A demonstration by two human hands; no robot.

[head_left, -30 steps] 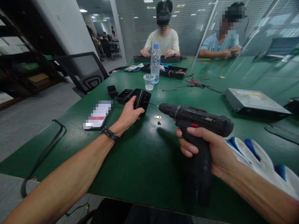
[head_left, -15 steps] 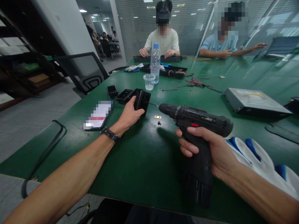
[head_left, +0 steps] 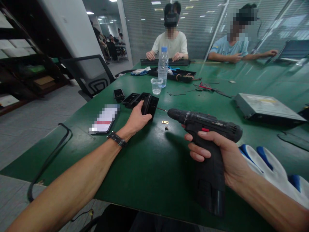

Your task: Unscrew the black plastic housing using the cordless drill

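Note:
My right hand point(head_left: 217, 151) is wrapped round the grip of a black cordless drill point(head_left: 210, 124), index finger by the red switch. The drill points left, its thin bit point(head_left: 160, 109) reaching to a black plastic box-shaped part point(head_left: 154, 102). Whether the tip sits in a screw there is too small to tell. My left hand point(head_left: 137, 119) grips that black part from its near side, thumb and fingers on a raised edge. Just right of it, a small brass-coloured plate with two holes point(head_left: 165, 122) lies on the green table point(head_left: 145, 180), beside a little pile of screws point(head_left: 166, 128).
Black trays point(head_left: 130, 100) and a phone point(head_left: 105, 119) lie to the left. Behind stand a plastic cup point(head_left: 156, 86) and a water bottle point(head_left: 163, 67). A metal drive box point(head_left: 269, 109) and white-blue gloves point(head_left: 267, 161) are at right. Two people sit across the table.
The whole view has shifted slightly, so things appear a little further right and lower. Both hands keep their grips, and the bit stays at the black part.

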